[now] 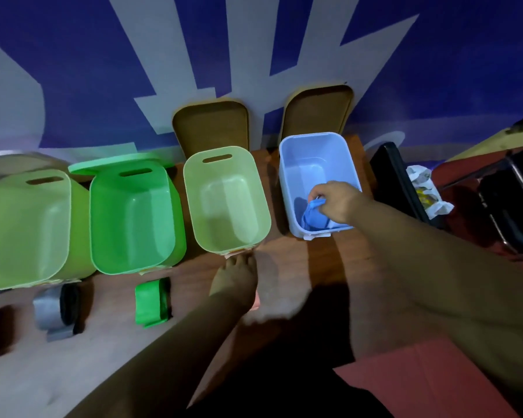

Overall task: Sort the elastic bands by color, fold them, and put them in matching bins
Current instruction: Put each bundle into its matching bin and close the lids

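Right hand pinches bunched blue band inside blue bin; likely soft, light, floppy, so I grip the fold. Left hand flat, fingers straight.

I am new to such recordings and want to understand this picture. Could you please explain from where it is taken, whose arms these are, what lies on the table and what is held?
There is no machine here. A person works with two bare hands, and the one picture comes from a camera worn on the head, looking down. On the table stand four open bins: a far-left pale green bin, a bright green bin, a second pale green bin and a blue bin. The right hand reaches into the blue bin and pinches a blue band. The left hand rests open on the table. Before the bins lie a folded green band, a grey band and a black band.
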A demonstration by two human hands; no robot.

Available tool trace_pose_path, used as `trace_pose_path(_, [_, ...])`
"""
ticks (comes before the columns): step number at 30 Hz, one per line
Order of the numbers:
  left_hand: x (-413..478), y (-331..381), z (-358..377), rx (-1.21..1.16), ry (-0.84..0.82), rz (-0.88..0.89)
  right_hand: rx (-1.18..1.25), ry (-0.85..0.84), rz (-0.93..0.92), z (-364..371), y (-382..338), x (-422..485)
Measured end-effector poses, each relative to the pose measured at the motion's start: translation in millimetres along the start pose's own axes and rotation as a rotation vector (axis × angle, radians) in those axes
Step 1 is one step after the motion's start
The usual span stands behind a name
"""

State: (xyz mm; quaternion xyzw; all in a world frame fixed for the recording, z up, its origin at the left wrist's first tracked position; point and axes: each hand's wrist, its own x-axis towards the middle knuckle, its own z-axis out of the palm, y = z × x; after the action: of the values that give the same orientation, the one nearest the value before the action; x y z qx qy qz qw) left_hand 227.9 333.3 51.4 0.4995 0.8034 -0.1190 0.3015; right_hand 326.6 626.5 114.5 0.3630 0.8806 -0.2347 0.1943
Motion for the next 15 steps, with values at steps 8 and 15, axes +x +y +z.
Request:
trace_pose_path(8, [-11.3,22.0,4.6,-0.101,0.025,-0.189,-0.026,-0.127,-0.086,16.0,-0.1,28.8])
trace_pose_path(15, [-28.0,26.3,-1.9,-0.218,0.119,-0.258,0.045,-0.013,-0.175,6.1,2.0,9.6])
